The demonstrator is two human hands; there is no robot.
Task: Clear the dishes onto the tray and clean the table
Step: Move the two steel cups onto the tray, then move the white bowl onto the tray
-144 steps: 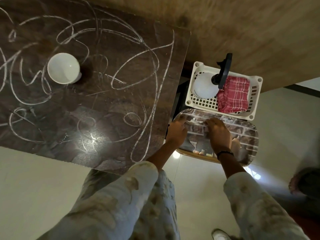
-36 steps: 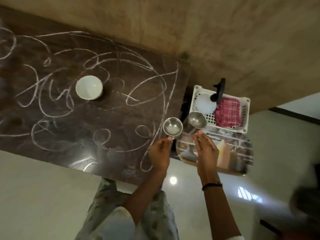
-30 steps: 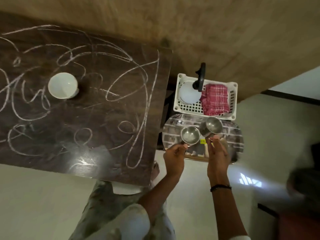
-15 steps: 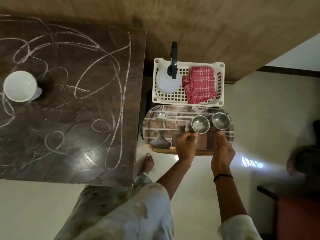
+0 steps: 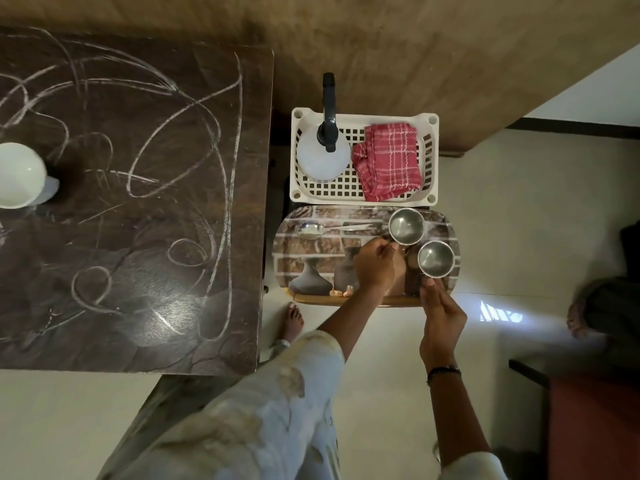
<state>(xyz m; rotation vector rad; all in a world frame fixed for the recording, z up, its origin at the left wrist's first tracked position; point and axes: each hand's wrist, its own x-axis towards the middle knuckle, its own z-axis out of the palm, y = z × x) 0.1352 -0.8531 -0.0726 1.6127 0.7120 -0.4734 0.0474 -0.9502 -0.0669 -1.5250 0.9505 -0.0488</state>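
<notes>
A brick-patterned tray (image 5: 311,261) stands to the right of the dark table (image 5: 145,237), which is covered in white chalk scribbles. Two steel cups rest on the tray's right half. My left hand (image 5: 375,266) pinches the near rim of the far steel cup (image 5: 406,225). The fingertips of my right hand (image 5: 442,315) are closed on the near side of the other steel cup (image 5: 435,259). A spoon (image 5: 313,230) lies on the tray's far left part. One white cup (image 5: 19,174) stands on the table at the left edge.
Behind the tray sits a white plastic basket (image 5: 363,196) holding a spray bottle (image 5: 323,157) and a folded red checked cloth (image 5: 389,161). My bare foot (image 5: 293,322) is on the pale floor below the tray. A dark red piece of furniture (image 5: 588,427) stands at lower right.
Both hands carried the steel cups from the table's edge over to the tray's right side. The left hand's cup now stands farther back than the right hand's cup.
</notes>
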